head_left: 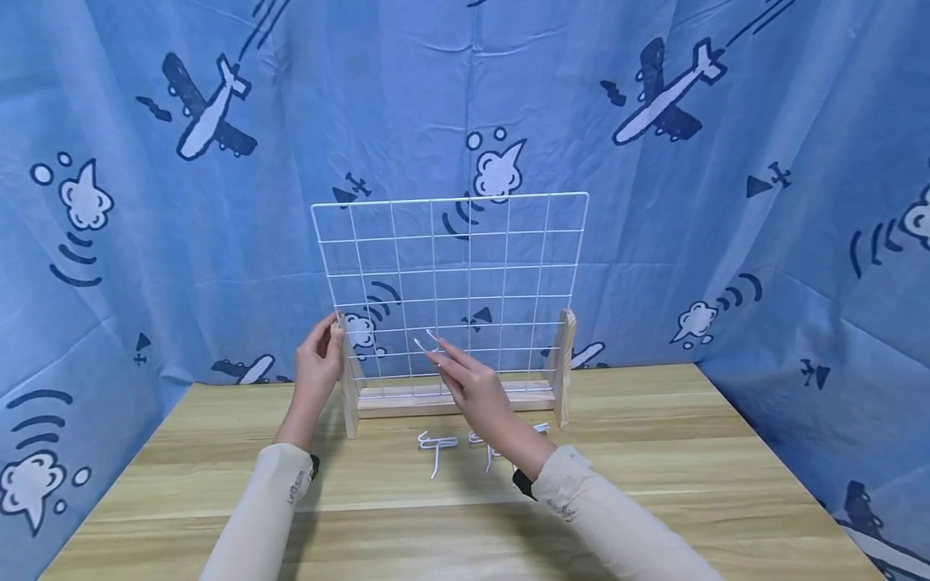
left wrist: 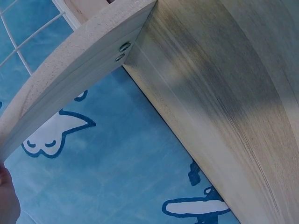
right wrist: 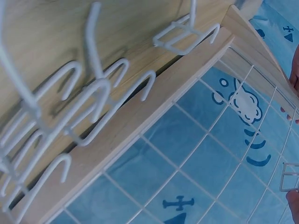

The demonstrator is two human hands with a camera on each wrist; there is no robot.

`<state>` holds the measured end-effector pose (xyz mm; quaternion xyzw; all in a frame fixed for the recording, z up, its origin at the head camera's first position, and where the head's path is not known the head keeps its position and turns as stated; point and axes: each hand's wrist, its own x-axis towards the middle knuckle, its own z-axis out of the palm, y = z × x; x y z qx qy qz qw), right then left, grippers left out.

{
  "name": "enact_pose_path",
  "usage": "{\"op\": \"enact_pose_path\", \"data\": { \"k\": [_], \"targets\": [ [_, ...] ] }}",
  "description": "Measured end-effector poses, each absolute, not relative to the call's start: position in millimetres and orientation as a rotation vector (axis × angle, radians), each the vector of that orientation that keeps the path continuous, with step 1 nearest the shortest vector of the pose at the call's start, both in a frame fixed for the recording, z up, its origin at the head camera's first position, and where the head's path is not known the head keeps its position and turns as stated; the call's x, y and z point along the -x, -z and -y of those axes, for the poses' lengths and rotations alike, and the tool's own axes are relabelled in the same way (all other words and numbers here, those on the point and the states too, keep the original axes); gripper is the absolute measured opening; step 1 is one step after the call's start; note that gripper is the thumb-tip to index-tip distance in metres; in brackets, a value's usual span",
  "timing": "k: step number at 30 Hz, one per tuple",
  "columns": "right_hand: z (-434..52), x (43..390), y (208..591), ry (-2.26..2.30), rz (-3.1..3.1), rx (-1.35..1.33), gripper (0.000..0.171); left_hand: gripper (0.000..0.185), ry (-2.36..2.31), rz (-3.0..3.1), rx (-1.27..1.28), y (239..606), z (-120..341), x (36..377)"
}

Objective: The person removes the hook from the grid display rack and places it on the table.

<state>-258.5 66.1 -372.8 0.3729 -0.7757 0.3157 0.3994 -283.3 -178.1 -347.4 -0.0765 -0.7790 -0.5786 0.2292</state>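
A white wire grid panel (head_left: pixel 469 266) stands upright in a wooden base (head_left: pixel 407 406) with two side posts. At the top of the left post (head_left: pixel 350 395), my left hand (head_left: pixel 316 365) grips the wood beside the grid's edge. In the left wrist view, only a bit of that hand (left wrist: pixel 8 198) shows against the curved post (left wrist: pixel 60 60). My right hand (head_left: pixel 475 394) pinches a white wire hook (head_left: pixel 429 342) in front of the lower grid. Part of this held hook (right wrist: pixel 290 189) appears at the right wrist view's edge, with fingers beside it.
Several more white wire hooks (head_left: pixel 437 443) lie on the wooden table (head_left: pixel 363 500) in front of the base, some partly hidden by my right wrist. The right post (head_left: pixel 563 367) stands at the base's other end. A blue patterned curtain (head_left: pixel 465 97) surrounds the table's back and sides.
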Motion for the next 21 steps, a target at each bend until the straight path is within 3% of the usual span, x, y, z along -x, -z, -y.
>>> {"op": "enact_pose_path", "data": {
  "k": [21],
  "targets": [
    [-98,245,376,-0.622,1.973,-1.09,0.038,0.04,1.613,2.093,0.248,378,191,313]
  ]
}}
